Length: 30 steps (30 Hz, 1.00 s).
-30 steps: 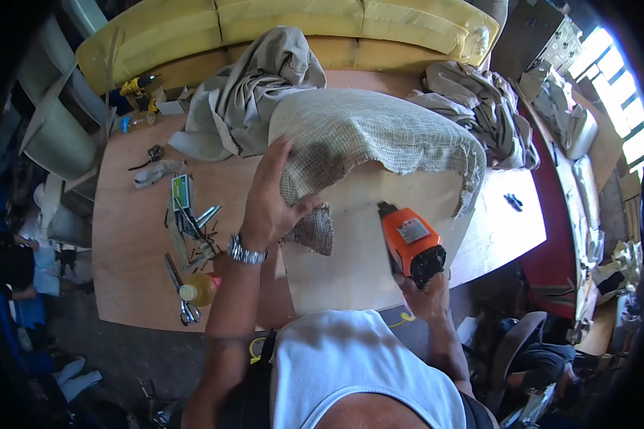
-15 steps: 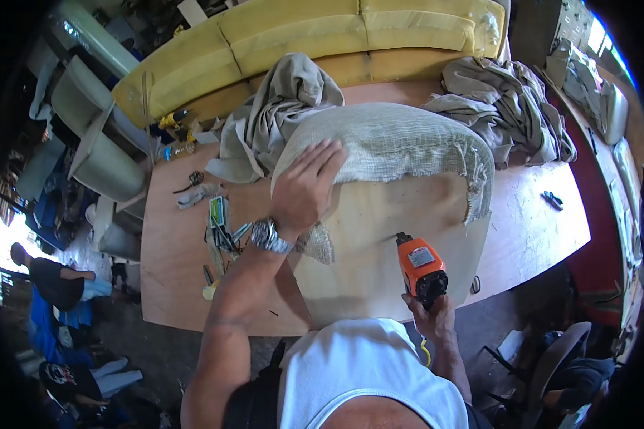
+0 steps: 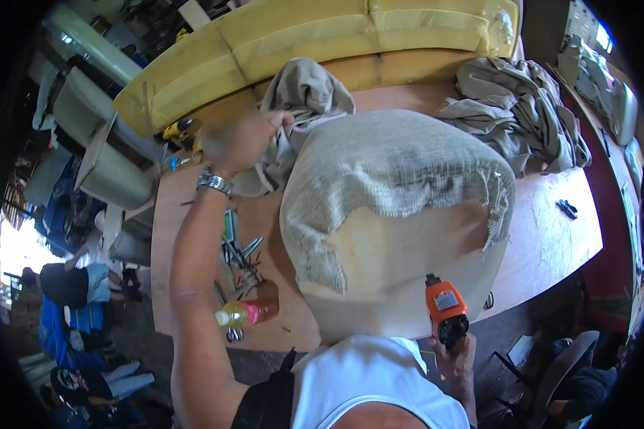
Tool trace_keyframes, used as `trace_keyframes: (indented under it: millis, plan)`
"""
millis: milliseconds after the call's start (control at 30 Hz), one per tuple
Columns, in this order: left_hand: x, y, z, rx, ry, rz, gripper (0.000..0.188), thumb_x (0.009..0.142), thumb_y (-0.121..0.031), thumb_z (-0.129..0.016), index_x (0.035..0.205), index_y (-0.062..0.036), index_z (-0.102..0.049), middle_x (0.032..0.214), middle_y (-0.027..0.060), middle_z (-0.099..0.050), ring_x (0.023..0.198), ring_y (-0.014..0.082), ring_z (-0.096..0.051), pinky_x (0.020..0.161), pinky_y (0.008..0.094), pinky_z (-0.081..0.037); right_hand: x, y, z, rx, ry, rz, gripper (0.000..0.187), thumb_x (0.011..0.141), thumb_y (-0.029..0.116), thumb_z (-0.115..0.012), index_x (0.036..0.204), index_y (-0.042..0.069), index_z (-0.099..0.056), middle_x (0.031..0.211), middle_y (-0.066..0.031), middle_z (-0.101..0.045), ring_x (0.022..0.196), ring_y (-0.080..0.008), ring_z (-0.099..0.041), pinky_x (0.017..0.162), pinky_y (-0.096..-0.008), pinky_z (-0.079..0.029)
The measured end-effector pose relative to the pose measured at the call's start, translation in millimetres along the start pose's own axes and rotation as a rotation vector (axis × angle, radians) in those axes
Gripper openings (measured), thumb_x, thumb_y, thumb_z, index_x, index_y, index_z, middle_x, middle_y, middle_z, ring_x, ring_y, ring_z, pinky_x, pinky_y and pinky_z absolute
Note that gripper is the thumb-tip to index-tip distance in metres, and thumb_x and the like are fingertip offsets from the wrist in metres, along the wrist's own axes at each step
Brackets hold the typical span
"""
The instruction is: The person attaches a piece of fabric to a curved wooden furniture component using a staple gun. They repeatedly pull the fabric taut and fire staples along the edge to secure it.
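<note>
In my right hand, low on the right, is an orange and black staple gun, its nose pointing away from me. A curved wooden seat panel lies before me, its far part and sides wrapped in coarse, frayed greyish woven fabric. My left hand, wearing a metal watch, is off the panel to the left. It is next to the heaped beige cloth; motion blur hides its fingers, and I cannot tell whether it touches the cloth.
Left of the panel lie a bottle of yellowish liquid, scissors and loose hand tools. A yellow drill is farther back. Another cloth heap and pliers are on the right. A yellow foam backrest spans the far side.
My left hand has lifted off the fabric and swung left toward the beige cloth. The staple gun has shifted slightly right and nearer me. The bottle now shows past my forearm.
</note>
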<state>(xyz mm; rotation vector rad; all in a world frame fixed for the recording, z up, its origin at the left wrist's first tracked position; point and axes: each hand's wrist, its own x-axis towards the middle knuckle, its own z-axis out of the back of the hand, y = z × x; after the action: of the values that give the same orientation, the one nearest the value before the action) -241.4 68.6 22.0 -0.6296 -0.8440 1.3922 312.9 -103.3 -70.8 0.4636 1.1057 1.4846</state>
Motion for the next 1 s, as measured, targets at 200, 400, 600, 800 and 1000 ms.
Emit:
trace_keyframes:
  millis: [200,400,600,800,1000]
  plan:
    - [116.9,132.8,-67.6,0.132,0.287,0.182,0.060,0.109,-0.048,-0.038,0.137,0.0002,-0.060,0.140,0.0118,-0.061,0.133,0.0210,-0.051,0.116,0.0328,-0.032,-2.6,11.7,-4.2,-0.060,0.002,-0.182,0.035,0.080,0.027,-0.084,0.102,0.004,-0.069,0.081,-0.0126,-0.072,0.075,-0.0282,-0.073,0.069,-0.0366,-0.056]
    - [168.8,172.0,-121.4,0.075,0.459,0.120,0.065,0.110,-0.045,-0.030,0.153,0.0037,-0.034,0.162,0.0165,-0.033,0.150,0.0237,-0.028,0.123,0.0323,-0.018,-1.8,37.8,-4.8,0.017,-0.043,-0.259,0.031,0.082,0.023,-0.083,0.101,0.003,-0.070,0.080,-0.0127,-0.072,0.073,-0.0264,-0.071,0.068,-0.0363,-0.054]
    - [108.0,35.7,-122.4,0.175,0.619,-0.030,0.071,0.109,-0.050,-0.026,0.158,0.0010,-0.024,0.168,0.0166,-0.017,0.156,0.0255,-0.010,0.127,0.0343,-0.006,-3.0,41.4,-11.6,0.085,-0.030,-0.254,0.025,0.083,0.019,-0.081,0.098,0.002,-0.070,0.078,-0.0147,-0.072,0.073,-0.0263,-0.072,0.069,-0.0368,-0.054]
    - [55.4,-43.0,-111.9,0.170,0.669,-0.145,0.071,0.108,-0.050,-0.027,0.159,-0.0009,-0.021,0.168,0.0160,-0.016,0.157,0.0269,-0.009,0.127,0.0361,-0.005,-1.3,21.5,-8.8,0.126,0.015,-0.122,0.029,0.082,0.015,-0.081,0.103,0.001,-0.068,0.080,-0.0169,-0.072,0.077,-0.0277,-0.074,0.070,-0.0356,-0.056]
    - [27.4,-81.6,-114.6,0.302,0.629,-0.240,0.064,0.109,-0.044,-0.026,0.160,-0.0044,-0.023,0.167,0.0174,-0.018,0.157,0.0288,-0.011,0.127,0.0370,-0.005,-0.6,20.0,-10.6,0.046,0.010,-0.064,0.034,0.083,0.019,-0.082,0.107,0.001,-0.065,0.080,-0.0165,-0.071,0.078,-0.0271,-0.074,0.072,-0.0360,-0.056]
